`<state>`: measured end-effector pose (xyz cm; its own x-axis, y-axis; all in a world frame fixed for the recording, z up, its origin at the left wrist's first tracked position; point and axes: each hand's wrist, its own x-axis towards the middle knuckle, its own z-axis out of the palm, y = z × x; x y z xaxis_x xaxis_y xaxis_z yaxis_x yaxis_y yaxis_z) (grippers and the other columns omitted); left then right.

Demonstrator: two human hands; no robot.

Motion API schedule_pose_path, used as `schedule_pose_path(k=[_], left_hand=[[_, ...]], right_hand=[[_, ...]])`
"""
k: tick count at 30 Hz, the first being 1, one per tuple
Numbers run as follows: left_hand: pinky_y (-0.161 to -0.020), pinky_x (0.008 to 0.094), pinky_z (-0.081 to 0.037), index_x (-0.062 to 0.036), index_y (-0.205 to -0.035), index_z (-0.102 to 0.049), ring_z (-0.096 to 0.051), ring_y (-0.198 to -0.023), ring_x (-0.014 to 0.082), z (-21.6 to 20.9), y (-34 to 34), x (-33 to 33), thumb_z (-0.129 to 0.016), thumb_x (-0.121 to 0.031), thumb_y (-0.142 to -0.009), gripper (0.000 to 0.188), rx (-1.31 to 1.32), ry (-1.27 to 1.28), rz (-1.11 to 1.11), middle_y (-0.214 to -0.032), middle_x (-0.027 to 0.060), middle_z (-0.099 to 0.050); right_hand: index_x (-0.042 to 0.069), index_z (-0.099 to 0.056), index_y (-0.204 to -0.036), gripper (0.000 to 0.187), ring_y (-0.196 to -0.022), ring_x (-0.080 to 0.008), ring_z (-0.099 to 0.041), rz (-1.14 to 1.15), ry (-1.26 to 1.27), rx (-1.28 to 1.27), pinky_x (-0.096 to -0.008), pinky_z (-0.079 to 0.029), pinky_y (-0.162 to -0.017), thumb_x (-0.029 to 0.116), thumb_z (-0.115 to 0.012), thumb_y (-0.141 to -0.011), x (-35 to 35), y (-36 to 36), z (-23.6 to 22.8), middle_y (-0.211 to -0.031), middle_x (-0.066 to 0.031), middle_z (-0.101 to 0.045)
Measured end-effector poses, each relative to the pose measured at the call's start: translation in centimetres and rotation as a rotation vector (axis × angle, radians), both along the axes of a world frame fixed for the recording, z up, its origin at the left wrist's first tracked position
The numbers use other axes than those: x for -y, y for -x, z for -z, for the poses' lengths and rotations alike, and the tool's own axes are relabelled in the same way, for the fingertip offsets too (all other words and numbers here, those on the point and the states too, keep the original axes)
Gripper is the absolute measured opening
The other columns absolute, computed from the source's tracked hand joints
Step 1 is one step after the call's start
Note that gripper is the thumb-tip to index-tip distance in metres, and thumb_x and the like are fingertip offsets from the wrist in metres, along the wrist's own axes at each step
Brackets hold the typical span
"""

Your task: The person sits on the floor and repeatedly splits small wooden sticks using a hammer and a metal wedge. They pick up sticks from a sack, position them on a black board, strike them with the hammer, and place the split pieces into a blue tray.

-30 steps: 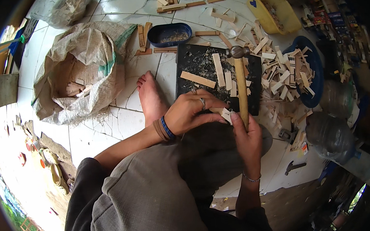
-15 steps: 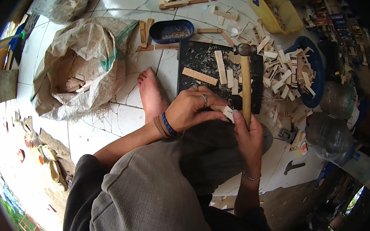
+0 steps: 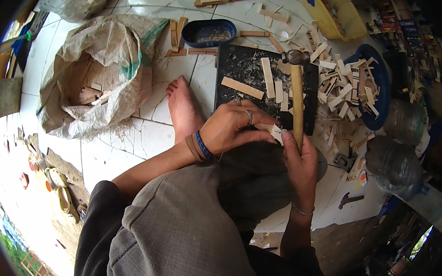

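Observation:
My left hand point(image 3: 235, 125) pinches a small pale wooden piece point(image 3: 276, 132) over my bent knee, its fingers closed. My right hand point(image 3: 302, 161) is wrapped round the lower handle of a hammer point(image 3: 297, 98), with the thumb against the end of that wooden piece. The hammer stands head-up in the view, its metal head over the right part of a black board point(image 3: 224, 99). Several flat wooden strips point(image 3: 242, 88) lie on the board among dark shavings. Fine detail of the held piece is partly covered by my fingers.
A heap of short wood pieces point(image 3: 339, 90) spills beside a blue basin point(image 3: 380, 117). Beyond are a yellow tub point(image 3: 356, 30) and a dark blue oval tray point(image 3: 187, 36). An open woven sack point(image 3: 55, 107) stands left. A second hammer point(image 3: 350, 199) lies on the tiles near a large bottle point(image 3: 396, 168).
The view has shifted a little, so the surroundings sit slightly higher and further right. Both hands keep nearly the same hold on the wooden piece and the hammer.

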<state>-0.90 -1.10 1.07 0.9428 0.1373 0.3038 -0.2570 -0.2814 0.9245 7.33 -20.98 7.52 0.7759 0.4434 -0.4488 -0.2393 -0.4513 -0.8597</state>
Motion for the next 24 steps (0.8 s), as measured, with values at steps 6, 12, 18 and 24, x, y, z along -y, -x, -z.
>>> schedule_pose_path(k=[6, 12, 18, 24], left_hand=[[-0.089, 0.0396, -0.054, -0.0055, -0.115, -0.076, -0.07, -0.099, 0.0277, 0.22, -0.04, -0.04, -0.083, -0.022, -0.086, 0.034, -0.006, -0.012, 0.002, -0.104, 0.0095, -0.077], [-0.09, 0.0396, -0.054, -0.0059, -0.114, -0.076, -0.07, -0.099, 0.0275, 0.3, 0.0, -0.04, -0.083, -0.023, -0.086, 0.034, -0.005, -0.007, 0.002, -0.105, 0.0091, -0.077], [-0.09, 0.0394, -0.054, -0.006, -0.113, -0.076, -0.07, -0.1, 0.0276, 0.3, -0.03, 0.01, -0.083, -0.022, -0.086, 0.032, -0.008, 0.0, 0.001, -0.107, 0.0084, -0.077], [-0.09, 0.0396, -0.054, -0.0061, -0.113, -0.076, -0.07, -0.1, 0.028, 0.4, -0.11, -0.1, -0.084, -0.023, -0.084, 0.034, -0.049, 0.042, 0.011, -0.109, 0.0084, -0.077]], right_hand=[[0.004, -0.067, -0.1, 0.021, -0.061, -0.0002, -0.039, -0.013, 0.004, 0.002, -0.0208, -0.029, -0.053, 0.025, -0.067, -0.105, 0.04, -0.14, 0.05, -0.071, 0.0094, -0.048], [0.004, -0.067, -0.099, 0.022, -0.061, -0.0002, -0.039, -0.021, 0.015, 0.016, -0.0208, -0.029, -0.053, 0.025, -0.067, -0.105, 0.04, -0.12, 0.11, -0.071, 0.0092, -0.048], [0.002, -0.067, -0.1, 0.022, -0.066, -0.0021, -0.041, -0.032, 0.03, 0.057, -0.0219, -0.033, -0.057, 0.024, -0.067, -0.105, -0.18, -0.13, -0.03, -0.073, 0.0073, -0.05], [0.001, -0.067, -0.098, 0.024, -0.069, -0.0031, -0.043, -0.04, 0.104, 0.168, -0.0232, -0.037, -0.06, 0.025, -0.069, -0.103, -0.68, 0.33, -0.44, -0.074, 0.0042, -0.054]])
